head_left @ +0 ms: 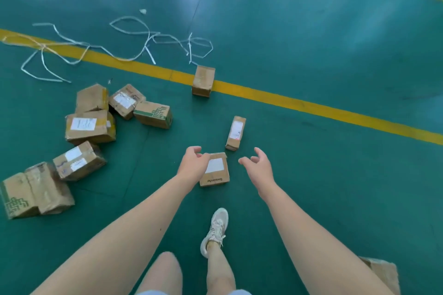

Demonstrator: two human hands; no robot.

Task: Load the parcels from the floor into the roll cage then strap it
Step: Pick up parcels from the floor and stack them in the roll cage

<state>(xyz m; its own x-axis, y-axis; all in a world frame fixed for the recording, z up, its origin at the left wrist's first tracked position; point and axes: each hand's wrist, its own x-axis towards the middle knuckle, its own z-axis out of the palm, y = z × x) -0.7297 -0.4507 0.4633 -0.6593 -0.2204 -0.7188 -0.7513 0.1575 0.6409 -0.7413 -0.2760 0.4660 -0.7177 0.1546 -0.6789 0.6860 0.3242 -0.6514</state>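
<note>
Both arms reach down past a white trainer [215,230] toward a small labelled box [215,171] on the green floor [323,187]. Left hand [193,163] sits over its left edge, right hand [260,165] just right of it, both wide and empty; other boxes [88,127] lie well left of the left hand

The green floor [311,55] is crossed by a yellow line [287,103]. Loose white straps [129,29] lie at upper left. Parcels [90,127] cluster at the left; one box [203,81] sits on the line, and two more lie near the centre.
</note>
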